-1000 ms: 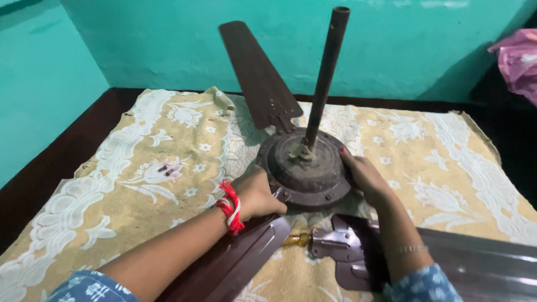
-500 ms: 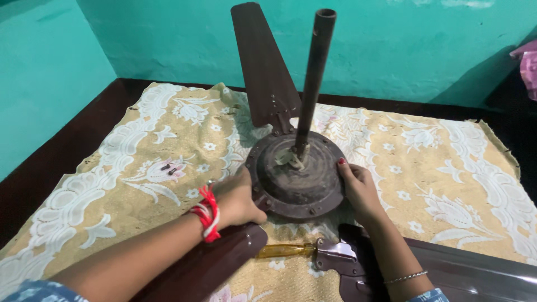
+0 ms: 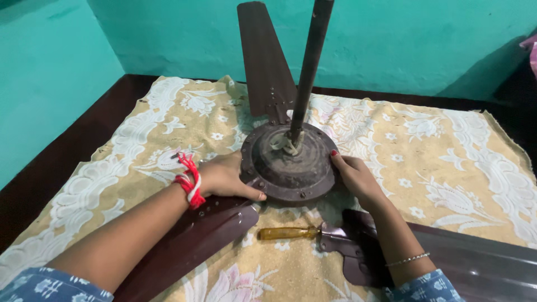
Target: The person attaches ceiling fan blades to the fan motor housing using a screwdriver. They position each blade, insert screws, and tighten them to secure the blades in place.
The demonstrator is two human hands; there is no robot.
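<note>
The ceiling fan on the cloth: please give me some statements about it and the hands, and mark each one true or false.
1. Both hands rest on the round, dusty brown metal fan motor housing, the left hand and right hand on opposite sides. True.
2. The yellow-handled screwdriver is held in the right hand. False: it lies on the cream floral cloth, in front of the motor, untouched.
3. The dark metal rod stands up from the motor's middle. True.
4. The red and white thread band is on the right wrist. False: it is on the left wrist.
</note>
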